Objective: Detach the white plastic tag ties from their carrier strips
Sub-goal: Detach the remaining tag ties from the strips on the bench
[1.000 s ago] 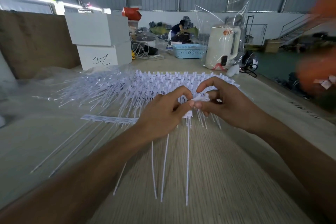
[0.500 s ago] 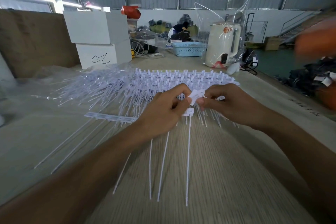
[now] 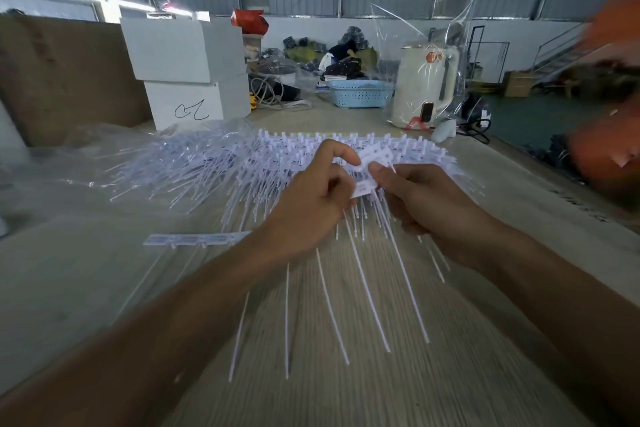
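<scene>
We read no brand; a white box [image 3: 197, 104] at 10 o'clock bears a black scrawl. Our left hand [image 3: 311, 204] and right hand [image 3: 426, 204] pinch a strip of tag ties [image 3: 375, 158] between them above the bench [image 3: 86, 288], the heap of ties [image 3: 214, 163] just beyond at 12 o'clock.

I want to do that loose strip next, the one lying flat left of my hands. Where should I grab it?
Take the loose carrier strip by its flat band, pinched at one end, likely from the near side. It lies flat on the table with thin tails trailing toward you, and the band looks the stiffest part.
</scene>
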Tool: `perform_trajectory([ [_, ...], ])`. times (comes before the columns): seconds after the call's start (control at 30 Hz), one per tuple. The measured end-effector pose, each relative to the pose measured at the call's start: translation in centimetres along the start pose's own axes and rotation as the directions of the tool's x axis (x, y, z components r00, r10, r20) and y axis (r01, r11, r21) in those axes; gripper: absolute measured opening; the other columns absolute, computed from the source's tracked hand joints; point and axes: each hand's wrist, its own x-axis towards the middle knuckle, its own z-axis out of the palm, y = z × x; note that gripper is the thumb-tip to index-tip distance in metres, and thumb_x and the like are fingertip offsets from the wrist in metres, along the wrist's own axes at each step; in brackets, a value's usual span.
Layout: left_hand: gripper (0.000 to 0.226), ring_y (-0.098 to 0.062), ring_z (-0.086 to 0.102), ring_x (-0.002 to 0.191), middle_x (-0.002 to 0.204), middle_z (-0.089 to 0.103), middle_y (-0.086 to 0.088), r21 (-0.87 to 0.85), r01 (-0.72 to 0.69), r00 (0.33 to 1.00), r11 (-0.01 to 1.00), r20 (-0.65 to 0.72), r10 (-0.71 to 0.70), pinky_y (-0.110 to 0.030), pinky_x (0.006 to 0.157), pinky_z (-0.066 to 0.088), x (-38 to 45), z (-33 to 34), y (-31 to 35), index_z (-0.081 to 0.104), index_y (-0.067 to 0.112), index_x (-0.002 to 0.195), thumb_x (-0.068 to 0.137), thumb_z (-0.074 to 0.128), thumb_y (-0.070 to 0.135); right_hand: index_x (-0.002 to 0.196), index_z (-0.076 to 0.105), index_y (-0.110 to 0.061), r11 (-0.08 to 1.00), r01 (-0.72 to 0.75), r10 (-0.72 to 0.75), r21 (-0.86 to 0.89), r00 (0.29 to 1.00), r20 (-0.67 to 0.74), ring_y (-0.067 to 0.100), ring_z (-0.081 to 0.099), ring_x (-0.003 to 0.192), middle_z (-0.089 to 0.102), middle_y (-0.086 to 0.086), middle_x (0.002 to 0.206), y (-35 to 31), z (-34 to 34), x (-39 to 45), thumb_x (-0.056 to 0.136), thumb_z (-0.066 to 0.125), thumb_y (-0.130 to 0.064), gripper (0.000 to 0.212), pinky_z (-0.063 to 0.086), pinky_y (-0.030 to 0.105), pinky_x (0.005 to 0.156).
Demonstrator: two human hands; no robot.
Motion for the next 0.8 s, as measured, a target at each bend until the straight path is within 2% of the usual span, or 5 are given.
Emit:
perform_trajectory([
  [0.2, 0.013, -0.028, 0.061, 0.059, 0.087, 0.057, 0.005, 0.013, -0.042, 0.998, 0.999, -0.041, 0.043, -0.04, 0.051, 0.042, -0.1, 0.1, 0.4, 0.045, 0.022, 0.107, 0.1, 0.056, 0.019, 0.072, 0.07, -0.024, 0.987, -0.079, 0.05, 0.14, 0.979, 0.199, 0.008, 0.025, 0.045, 0.034, -0.006, 0.055, 0.1, 0.3, -0.4, 0.091, 0.068, -0.044, 0.027, 0.022, 0.02, 0.038],
  [0.33, 0.004, -0.034, 0.063, 0.067, 0.074, 0.066, -0.006, 0.047, 0.112, 0.993, 0.993, -0.034, -0.11, -0.047, 0.066, 0.05, -0.1, -0.2, 0.1, 0.048, 0.024, 0.1, 0.104, 0.05, 0.025, 0.071, 0.065, -0.022, 0.987, -0.007, -0.015, 0.161, 0.991, 0.135, 0.008, 0.027, 0.045, 0.043, -0.001, 0.059, 0.1, -0.3, -0.1, 0.092, 0.068, -0.036, 0.025, 0.021, 0.019, 0.04],
  [0.6, 0.05, -0.004, 0.053, 0.054, 0.049, 0.05, 0.014, -0.068, 0.22, 0.975, 0.973, 0.036, -0.218, -0.036, 0.072, 0.053, 0.3, -0.8, 0.1, 0.06, 0.024, 0.054, 0.104, 0.053, 0.016, 0.079, 0.066, -0.026, 0.909, 0.366, -0.329, -0.201, 0.924, 0.193, -0.001, 0.044, 0.052, 0.054, -0.015, 0.059, -0.5, -0.5, -0.6, 0.098, 0.063, -0.019, 0.021, 0.033, 0.013, 0.053],
  [0.7, 0.042, 0.001, 0.049, 0.048, 0.047, 0.05, 0.016, -0.138, 0.293, 0.955, 0.946, 0.083, -0.283, -0.02, 0.061, 0.044, 0.4, -0.9, 0.4, 0.064, 0.02, 0.063, 0.103, 0.052, 0.013, 0.099, 0.069, -0.011, 0.804, 0.46, -0.393, -0.377, 0.887, 0.243, 0.015, 0.051, 0.063, 0.065, 0.005, 0.077, -0.4, -0.8, -0.5, 0.098, 0.062, -0.021, 0.013, 0.037, 0.034, 0.062],
  [0.8, 0.028, 0.001, 0.039, 0.039, 0.043, 0.043, 0.013, -0.163, 0.351, 0.933, 0.922, 0.145, -0.329, -0.011, 0.047, 0.032, 0.3, -1.0, 1.0, 0.068, 0.004, 0.077, 0.1, 0.052, 0.0, 0.098, 0.067, -0.013, 0.645, 0.553, -0.464, -0.528, 0.832, 0.304, 0.018, 0.05, 0.061, 0.06, 0.006, 0.071, -0.4, -1.5, -0.4, 0.099, 0.059, -0.027, 0.016, 0.037, 0.033, 0.06],
])
